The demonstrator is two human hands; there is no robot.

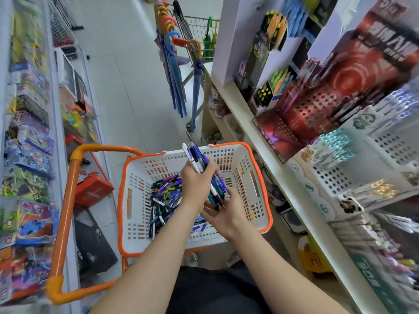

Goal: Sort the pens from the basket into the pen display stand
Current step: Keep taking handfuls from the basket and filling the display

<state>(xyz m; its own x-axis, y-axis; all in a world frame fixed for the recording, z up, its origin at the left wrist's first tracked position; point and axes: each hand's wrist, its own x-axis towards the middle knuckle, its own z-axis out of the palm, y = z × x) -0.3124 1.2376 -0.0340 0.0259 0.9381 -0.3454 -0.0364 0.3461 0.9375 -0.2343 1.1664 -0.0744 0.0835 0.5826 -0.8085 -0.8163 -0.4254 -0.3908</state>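
A white basket with an orange rim (260, 191) stands in front of me with a pile of mixed pens (166, 197) on its floor. Above the basket, my left hand (197, 183) grips a bundle of pens (198, 158), mostly blue and white, that sticks out above and below the fist. My right hand (223, 215) lies palm up under the lower ends of the bundle, its fingers relaxed and touching the pen tips. On the shelf to the right stand a red perforated pen display stand (315, 112) and white perforated stands (385, 146), partly filled with pens.
An orange cart frame (68, 200) holds the basket. A rack of boxed toys (29, 155) runs along the left. Umbrellas (176, 75) hang from a wire cart at the far end of the white tiled aisle. The wooden shelf edge (267, 141) runs close to the basket's right side.
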